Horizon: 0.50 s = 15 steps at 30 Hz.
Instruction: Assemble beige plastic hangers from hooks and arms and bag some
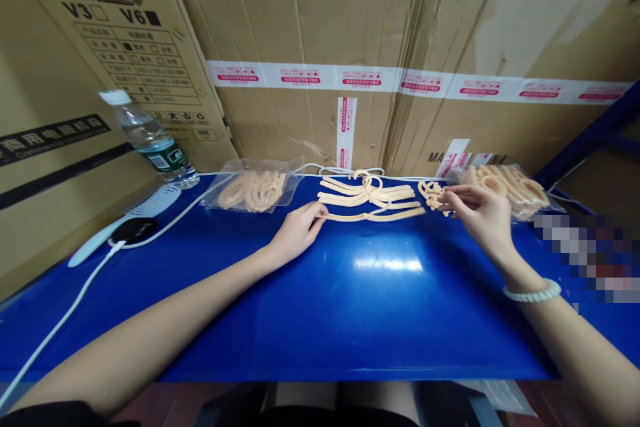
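Note:
My left hand pinches the left end of a beige plastic folding hanger, the nearest of a small stack. Behind it, more beige hanger pieces lie spread out, with curved hooks at their middle. My right hand is at a small pile of beige plastic parts, its thumb and fingers drawn together. Whatever is between those fingertips, if anything, is too small to make out. A pale beaded bracelet circles the right wrist.
Clear bags of beige hanger parts lie at left and right. A water bottle, a pale blue hairbrush, a black round device and its white cable are at left. Cardboard boxes wall off the blue table's back.

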Each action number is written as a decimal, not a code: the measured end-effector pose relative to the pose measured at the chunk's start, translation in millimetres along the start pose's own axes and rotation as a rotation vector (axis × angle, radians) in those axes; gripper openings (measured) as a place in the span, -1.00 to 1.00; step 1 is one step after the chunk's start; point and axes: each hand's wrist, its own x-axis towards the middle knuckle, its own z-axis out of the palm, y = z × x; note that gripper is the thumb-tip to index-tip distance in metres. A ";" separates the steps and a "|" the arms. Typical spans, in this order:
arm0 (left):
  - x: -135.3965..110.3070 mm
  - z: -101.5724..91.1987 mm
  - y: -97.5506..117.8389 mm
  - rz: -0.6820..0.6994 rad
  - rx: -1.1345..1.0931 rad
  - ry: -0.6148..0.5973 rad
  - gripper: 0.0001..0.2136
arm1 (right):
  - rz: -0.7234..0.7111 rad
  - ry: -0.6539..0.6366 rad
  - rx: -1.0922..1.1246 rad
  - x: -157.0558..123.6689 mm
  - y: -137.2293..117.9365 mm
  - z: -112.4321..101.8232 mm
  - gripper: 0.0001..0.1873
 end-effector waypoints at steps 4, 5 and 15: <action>-4.9 -3.3 2.7 -0.122 -0.147 -0.001 -0.95 | 0.187 -0.099 0.223 -10.0 -14.2 9.2 -0.63; -6.1 -2.6 3.1 -0.162 -0.197 -0.001 -0.96 | 0.236 -0.127 0.273 -12.0 -15.4 11.0 -0.61; -9.7 7.2 -1.2 -0.401 -0.658 0.097 -0.75 | 0.503 -0.204 0.567 -17.1 -1.2 20.0 -0.56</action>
